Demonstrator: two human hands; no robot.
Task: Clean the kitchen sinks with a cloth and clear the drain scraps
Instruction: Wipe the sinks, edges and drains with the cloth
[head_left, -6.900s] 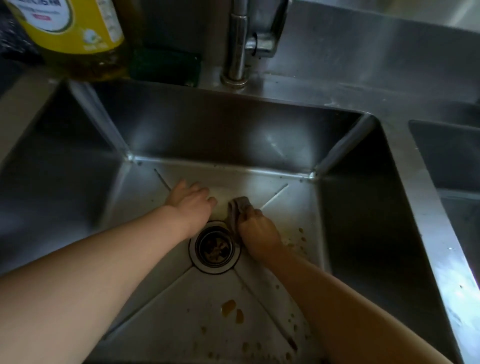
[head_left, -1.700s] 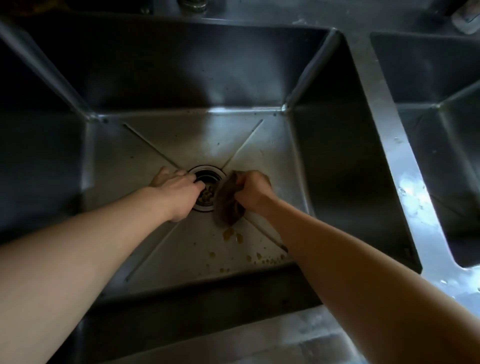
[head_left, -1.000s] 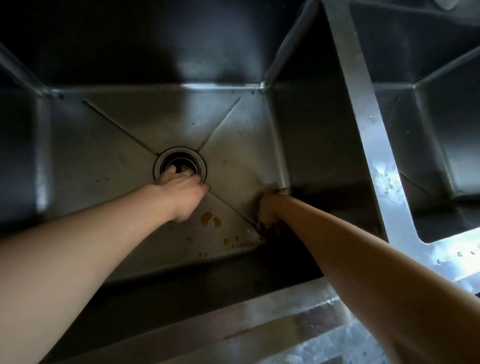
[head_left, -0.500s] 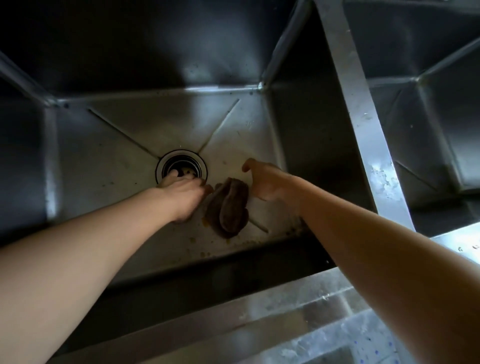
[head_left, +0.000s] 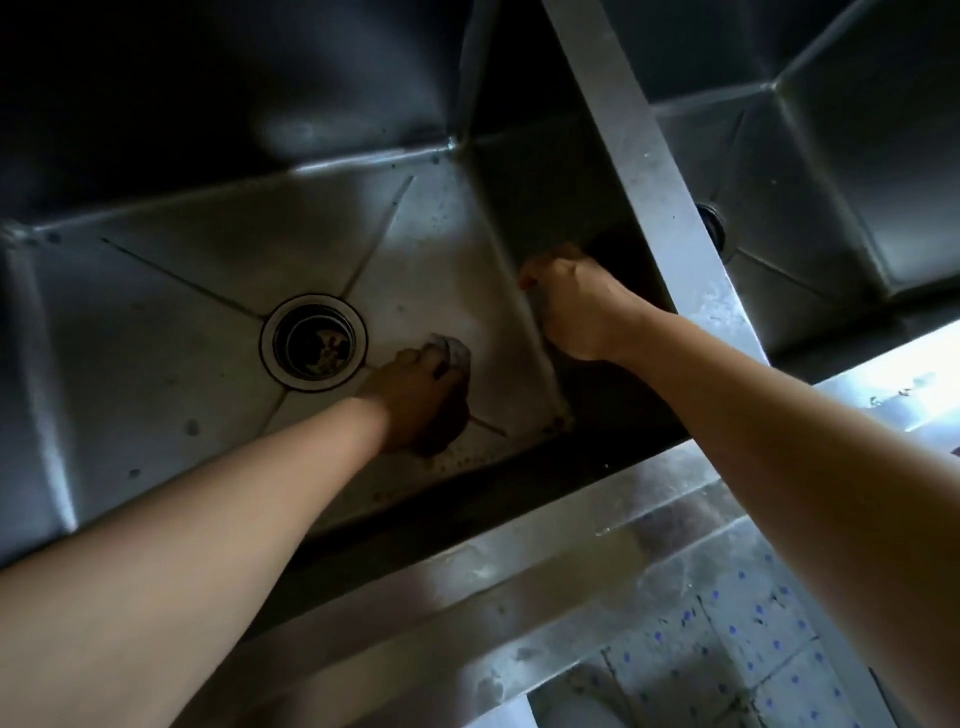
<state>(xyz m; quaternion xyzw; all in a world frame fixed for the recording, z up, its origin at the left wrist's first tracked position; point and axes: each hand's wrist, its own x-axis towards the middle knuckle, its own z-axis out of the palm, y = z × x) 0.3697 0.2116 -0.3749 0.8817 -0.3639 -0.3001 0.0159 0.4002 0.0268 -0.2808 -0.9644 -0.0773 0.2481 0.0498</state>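
Note:
My left hand (head_left: 410, 400) grips a dark brown cloth (head_left: 451, 353) on the floor of the left sink (head_left: 156, 338), just right of the round drain (head_left: 314, 340). Food scraps (head_left: 328, 354) lie inside the drain basket. The cloth shows at my fingertips and under my palm. My right hand (head_left: 576, 306) rests against the sink's right wall, back of the hand toward me, its fingers bent out of sight, and nothing shows in it. Small brown spots (head_left: 460, 462) dot the floor along the front wall.
A steel divider (head_left: 654, 182) separates this basin from a second sink (head_left: 831, 208) on the right, whose drain (head_left: 711, 228) peeks out beside the divider. The front rim (head_left: 467, 597) runs below my arms, with dotted floor tiles (head_left: 753, 649) beneath.
My right hand let go of the cloth and moved right to the sink wall. My left hand left the drain and took hold of the cloth.

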